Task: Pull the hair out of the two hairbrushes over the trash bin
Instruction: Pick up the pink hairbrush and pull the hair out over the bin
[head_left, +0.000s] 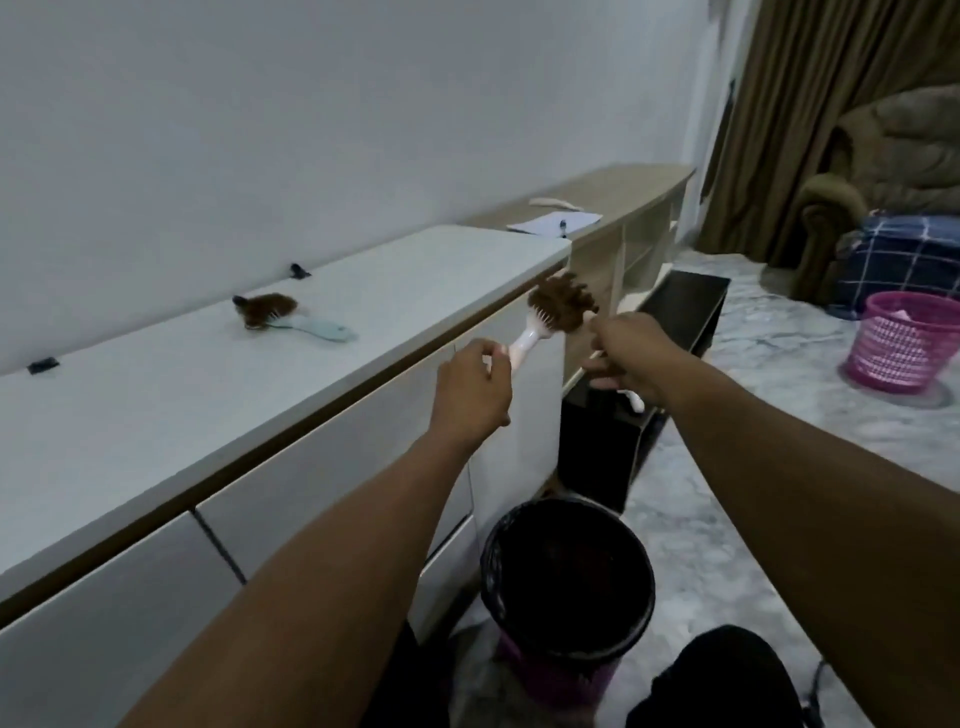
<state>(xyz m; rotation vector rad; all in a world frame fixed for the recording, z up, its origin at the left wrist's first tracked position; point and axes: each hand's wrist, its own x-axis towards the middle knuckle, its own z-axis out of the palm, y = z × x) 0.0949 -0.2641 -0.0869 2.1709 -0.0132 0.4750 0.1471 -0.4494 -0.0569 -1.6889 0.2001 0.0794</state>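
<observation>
Left hand (470, 387) clenched on the handle of the white hairbrush (540, 325), held up in front of the bench (156, 405) edge. Right hand (626, 358) fingers pinch the brown hair clump (563, 301) on its bristles. Black-lined trash bin (569, 582) stands on the floor below, nearer the person than the brush. Second brush, blue (291, 319), lies on the bench, hair still in it.

Risk: the brush looks forward of the bin mouth, so loosened hair may drop on the floor. A hard tug may leave strands in the bristles.
</observation>
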